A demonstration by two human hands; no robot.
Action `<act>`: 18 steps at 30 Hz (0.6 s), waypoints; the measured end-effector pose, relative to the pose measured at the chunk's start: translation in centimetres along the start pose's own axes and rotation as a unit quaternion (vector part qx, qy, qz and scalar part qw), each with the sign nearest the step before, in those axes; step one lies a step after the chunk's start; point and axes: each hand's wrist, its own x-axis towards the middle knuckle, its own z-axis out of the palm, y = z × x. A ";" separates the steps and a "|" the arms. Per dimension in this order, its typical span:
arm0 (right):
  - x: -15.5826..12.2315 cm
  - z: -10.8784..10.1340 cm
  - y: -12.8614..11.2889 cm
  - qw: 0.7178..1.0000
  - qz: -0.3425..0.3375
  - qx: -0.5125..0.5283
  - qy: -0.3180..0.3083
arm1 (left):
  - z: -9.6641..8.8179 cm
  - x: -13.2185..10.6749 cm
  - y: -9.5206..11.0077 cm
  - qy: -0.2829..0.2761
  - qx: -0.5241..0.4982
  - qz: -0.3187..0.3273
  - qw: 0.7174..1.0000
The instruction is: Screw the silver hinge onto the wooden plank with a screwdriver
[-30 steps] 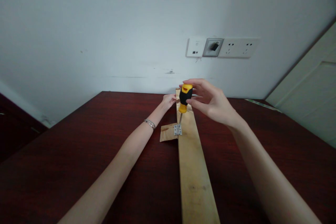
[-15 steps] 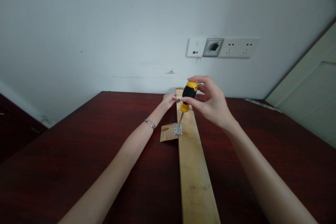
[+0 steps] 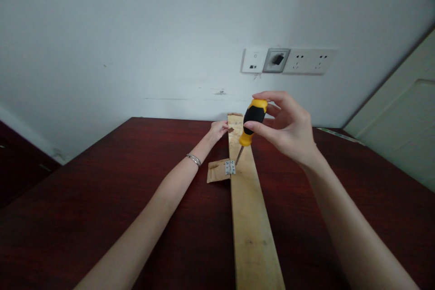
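Observation:
A yellow and black screwdriver (image 3: 254, 115) is in my right hand (image 3: 288, 124), pinched between thumb and fingers. Its shaft slants down to the left, the tip close to the right edge of a small metal hinge (image 3: 230, 167); whether it touches the wood cannot be made out. The hinge joins a short wooden piece (image 3: 217, 171) to the left side of a long wooden board (image 3: 253, 217). At the board's far end, my left hand (image 3: 219, 130) grips its left edge, fingertips partly hidden. A bracelet (image 3: 194, 159) circles the left wrist.
The board lies on a dark red-brown table (image 3: 170, 244) that reaches the white wall (image 3: 152, 31). Wall sockets (image 3: 309, 61) and a plugged-in black adapter (image 3: 278, 59) sit above the far edge. A pale door (image 3: 408, 113) stands at the right.
My right hand has shifted right with the screwdriver, and the shaft's tip has moved off the hinge toward its right edge. The left hand, board and hinge are unmoved.

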 end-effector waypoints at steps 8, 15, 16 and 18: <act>-0.1 0.2 0.0 1.000 0.012 0.011 -0.018 | 0.2 1.4 -0.8 0.087 0.003 -0.040 0.995; -0.1 0.4 0.2 0.999 0.015 0.016 -0.025 | 0.2 0.9 -0.9 0.086 -0.012 -0.030 0.996; -0.1 0.4 0.2 0.999 0.015 0.020 -0.025 | 0.2 0.7 -0.8 0.075 -0.018 -0.023 0.997; -0.1 0.5 0.3 0.999 0.014 0.028 -0.027 | 0.1 0.4 -0.7 0.042 -0.036 -0.025 0.998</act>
